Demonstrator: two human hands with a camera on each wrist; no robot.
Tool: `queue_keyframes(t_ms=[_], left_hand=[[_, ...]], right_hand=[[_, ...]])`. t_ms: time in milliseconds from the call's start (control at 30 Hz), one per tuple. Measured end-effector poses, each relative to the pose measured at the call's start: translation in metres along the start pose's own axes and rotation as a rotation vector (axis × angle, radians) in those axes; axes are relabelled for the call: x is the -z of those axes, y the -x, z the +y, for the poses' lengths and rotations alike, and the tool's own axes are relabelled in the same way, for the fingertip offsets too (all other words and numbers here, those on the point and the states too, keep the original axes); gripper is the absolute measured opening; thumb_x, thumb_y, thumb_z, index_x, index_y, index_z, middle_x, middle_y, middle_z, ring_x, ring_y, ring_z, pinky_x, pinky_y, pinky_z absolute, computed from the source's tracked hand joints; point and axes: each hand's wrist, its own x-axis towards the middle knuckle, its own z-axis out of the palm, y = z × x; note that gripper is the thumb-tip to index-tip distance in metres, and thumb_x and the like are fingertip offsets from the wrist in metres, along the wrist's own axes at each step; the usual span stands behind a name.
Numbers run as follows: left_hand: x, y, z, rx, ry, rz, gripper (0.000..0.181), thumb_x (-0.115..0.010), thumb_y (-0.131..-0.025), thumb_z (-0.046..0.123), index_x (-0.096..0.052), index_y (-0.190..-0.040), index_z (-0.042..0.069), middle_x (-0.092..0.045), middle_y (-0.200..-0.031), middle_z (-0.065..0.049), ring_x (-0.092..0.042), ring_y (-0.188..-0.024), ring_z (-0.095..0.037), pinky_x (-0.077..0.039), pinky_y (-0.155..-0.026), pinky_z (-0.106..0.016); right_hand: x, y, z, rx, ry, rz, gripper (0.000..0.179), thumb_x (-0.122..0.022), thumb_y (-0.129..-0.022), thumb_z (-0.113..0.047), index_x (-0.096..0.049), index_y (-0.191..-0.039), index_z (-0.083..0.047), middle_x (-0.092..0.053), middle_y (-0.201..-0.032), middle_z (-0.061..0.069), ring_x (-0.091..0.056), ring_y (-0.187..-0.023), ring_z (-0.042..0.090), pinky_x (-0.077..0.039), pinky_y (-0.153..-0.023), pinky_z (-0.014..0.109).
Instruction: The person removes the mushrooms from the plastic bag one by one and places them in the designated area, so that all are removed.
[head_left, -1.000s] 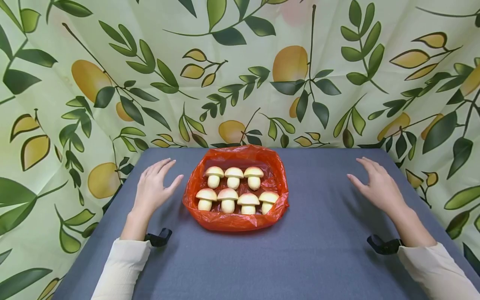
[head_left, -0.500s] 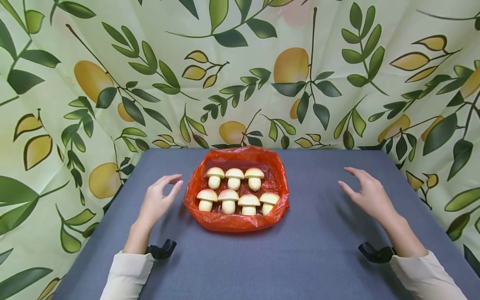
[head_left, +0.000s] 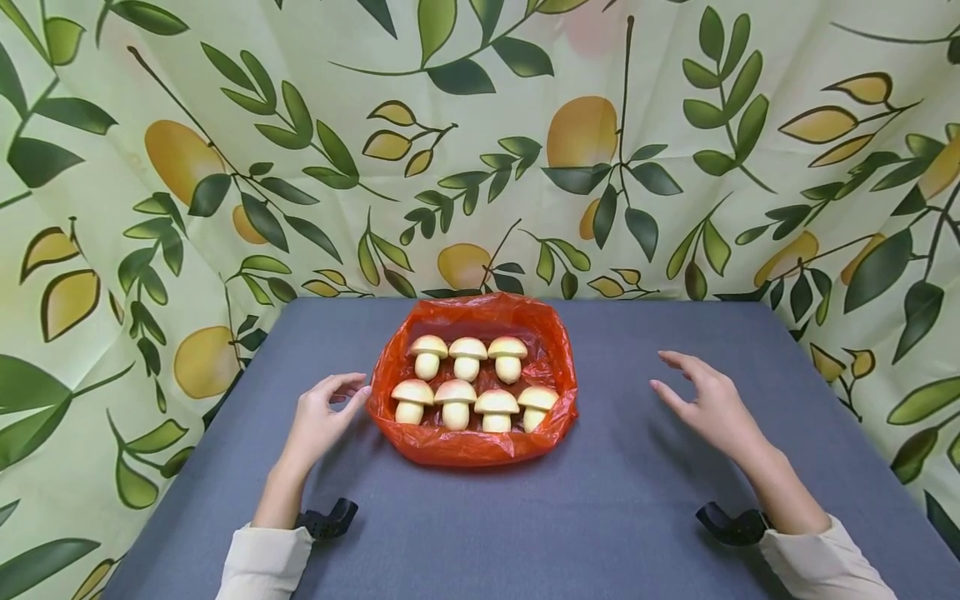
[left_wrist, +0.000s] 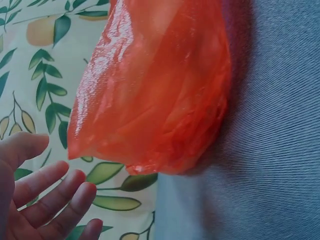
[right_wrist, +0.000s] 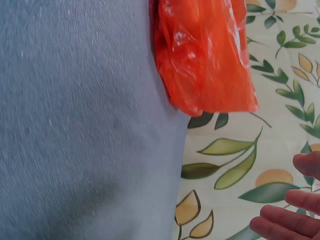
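Observation:
A red plastic bag [head_left: 472, 450], its top rolled open, stands on the table a little left of centre. Inside it sit several toy mushrooms [head_left: 454, 402] in two rows, with pale stems and yellowish caps tinged pink. My left hand [head_left: 322, 417] is just left of the bag's rim, fingers loosely bent. In the left wrist view its fingers [left_wrist: 52, 195] are apart from the red plastic and hold nothing. Farther off, to the right of the bag, my right hand [head_left: 708, 408] hovers with relaxed fingers and thumb spread. It holds nothing either.
A blue-grey cloth covers the table [head_left: 600, 517]. Behind and at both sides hangs a curtain [head_left: 480, 108] printed with leaves and fruit. Each wrist wears a black camera strap, one at the left [head_left: 330, 521] and one at the right [head_left: 735, 527].
Both hands have moved inward and toward the viewer: the left up to the bag's side, the right partway toward it. The left fingers have bent somewhat. The bag and mushrooms stay put.

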Motion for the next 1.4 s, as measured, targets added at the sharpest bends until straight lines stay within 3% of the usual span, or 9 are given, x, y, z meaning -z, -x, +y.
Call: queue_keyframes(t_ms=[267,567,1000,1400], left_hand=[[-0.004,0.003,-0.004,0.069,0.037,-0.052,0.021,-0.071,-0.087,0.018,-0.071,-0.102,0.002,-0.072,-0.088,-0.012,-0.056,-0.074,0.007,-0.051,-0.074,-0.017],[-0.009,0.005,-0.004,0.070,0.055,-0.072,0.018,-0.073,-0.085,0.015,-0.071,-0.093,0.000,-0.072,-0.082,-0.012,-0.056,-0.069,0.006,-0.051,-0.070,-0.017],[-0.011,0.010,-0.005,0.052,0.081,-0.068,0.016,-0.075,-0.082,0.013,-0.071,-0.092,0.001,-0.071,-0.080,-0.010,-0.055,-0.069,0.009,-0.052,-0.070,-0.018],[-0.005,0.003,-0.002,0.032,0.076,-0.135,0.013,-0.073,-0.084,0.012,-0.071,-0.090,0.000,-0.072,-0.080,-0.011,-0.057,-0.068,0.004,-0.049,-0.063,-0.018]], right_hand=[[-0.013,0.003,-0.009,0.035,-0.046,0.004,0.043,-0.073,-0.083,-0.008,-0.058,-0.122,0.003,-0.066,-0.116,0.024,-0.064,-0.102,0.038,-0.051,-0.085,0.051],[-0.021,0.003,-0.024,-0.012,-0.136,-0.068,0.040,-0.072,-0.085,-0.010,-0.059,-0.121,0.002,-0.067,-0.117,0.023,-0.066,-0.104,0.038,-0.052,-0.086,0.051],[-0.035,-0.002,-0.045,0.046,-0.292,-0.071,0.035,-0.073,-0.083,-0.005,-0.063,-0.116,0.000,-0.069,-0.113,0.018,-0.067,-0.102,0.031,-0.054,-0.086,0.045],[-0.056,-0.014,-0.065,0.124,-0.459,-0.064,0.032,-0.074,-0.081,-0.002,-0.065,-0.111,0.001,-0.072,-0.105,0.017,-0.069,-0.095,0.026,-0.057,-0.082,0.039]])
